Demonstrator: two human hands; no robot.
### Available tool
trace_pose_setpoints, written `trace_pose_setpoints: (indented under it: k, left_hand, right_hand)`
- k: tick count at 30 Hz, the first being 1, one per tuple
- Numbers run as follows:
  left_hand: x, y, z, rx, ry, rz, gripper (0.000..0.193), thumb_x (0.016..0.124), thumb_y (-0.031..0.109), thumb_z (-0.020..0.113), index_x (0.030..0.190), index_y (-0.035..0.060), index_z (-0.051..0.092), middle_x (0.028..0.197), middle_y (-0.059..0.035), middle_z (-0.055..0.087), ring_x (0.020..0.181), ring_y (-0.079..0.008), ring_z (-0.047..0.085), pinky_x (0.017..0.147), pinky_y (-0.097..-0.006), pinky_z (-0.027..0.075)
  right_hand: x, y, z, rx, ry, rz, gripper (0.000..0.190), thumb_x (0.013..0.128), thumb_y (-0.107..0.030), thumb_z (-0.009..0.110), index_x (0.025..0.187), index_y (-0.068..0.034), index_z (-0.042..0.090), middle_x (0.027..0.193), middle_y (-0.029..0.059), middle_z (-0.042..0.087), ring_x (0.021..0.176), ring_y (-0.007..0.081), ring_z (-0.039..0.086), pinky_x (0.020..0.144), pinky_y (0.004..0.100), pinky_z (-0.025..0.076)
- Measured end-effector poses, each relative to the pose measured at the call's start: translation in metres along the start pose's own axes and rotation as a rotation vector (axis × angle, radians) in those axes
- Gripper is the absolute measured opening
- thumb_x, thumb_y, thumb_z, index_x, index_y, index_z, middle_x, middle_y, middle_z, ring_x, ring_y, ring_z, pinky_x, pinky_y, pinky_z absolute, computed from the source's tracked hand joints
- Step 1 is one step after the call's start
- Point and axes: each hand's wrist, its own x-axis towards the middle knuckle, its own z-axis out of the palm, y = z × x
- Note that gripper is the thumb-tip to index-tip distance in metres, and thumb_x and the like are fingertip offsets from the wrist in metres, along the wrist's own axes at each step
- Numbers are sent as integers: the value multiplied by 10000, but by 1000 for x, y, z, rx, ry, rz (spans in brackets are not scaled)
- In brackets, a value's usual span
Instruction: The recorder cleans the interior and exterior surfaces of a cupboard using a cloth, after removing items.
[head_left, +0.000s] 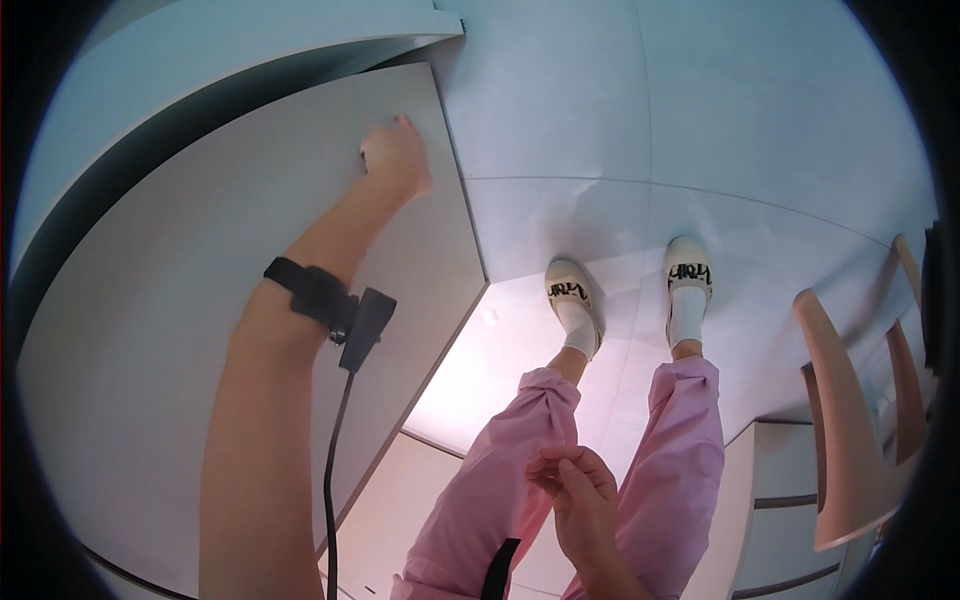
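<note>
My left hand (396, 156) is over the upper right part of a large grey panel (247, 195), which looks like a cabinet door. Its fingers are curled and slightly blurred, with one fingertip pointing out. A small dark spot shows at the hand's left side; whether the hand grips something there is unclear. Around my left forearm runs a black strap with a dark device (367, 330) and a cable. Lower down, my right hand (581, 491) hovers before my pink trousers (480, 480). Its thumb and fingers come together, and nothing shows between them.
A dark gap separates the grey panel from a pale curved edge (300, 30) above it. My shoes (574, 289) stand on a light tiled floor (555, 127). To the right are a peach-coloured chair (844, 427) and a unit with drawers (787, 461).
</note>
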Motion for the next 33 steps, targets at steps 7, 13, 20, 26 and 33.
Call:
trace_pose_setpoints:
  k: [7,13,20,26,33]
  left_hand:
    - [14,-4,-18,-165,-156,-68,887,691,210,640,1417,-51,203,1131,-149,615,968,-281,633,776,-384,511]
    - [-2,2,-5,-42,-155,25,921,681,195,643,1426,-48,160,1128,-123,626,1002,-273,626,761,-395,517]
    - [13,-4,-7,-144,-69,-64,891,684,201,625,1421,-44,188,1124,-132,624,982,-278,637,783,-400,515]
    - [21,1,-1,-51,-63,-22,816,691,224,621,1389,-27,280,1117,-118,629,983,-263,639,789,-380,517]
    - [44,-13,-13,-138,69,168,310,858,187,503,1095,30,625,1261,-84,536,1118,-256,565,857,-486,462]
  right_hand:
    - [0,-2,2,-6,19,8,221,947,-65,421,1051,44,583,940,133,639,892,195,624,875,329,484]
    - [-1,-3,1,43,13,-8,220,945,-61,421,1056,45,579,948,136,638,886,196,623,867,334,488]
    - [-3,-1,-4,16,-8,5,224,949,-63,416,1053,47,580,950,136,637,895,198,621,871,339,486]
    - [-1,-4,-3,22,3,-6,224,945,-65,420,1043,52,584,945,136,638,893,202,619,869,335,486]
    - [-8,-8,-3,-55,41,36,207,921,-39,408,1020,46,570,950,145,626,881,230,622,832,351,494]
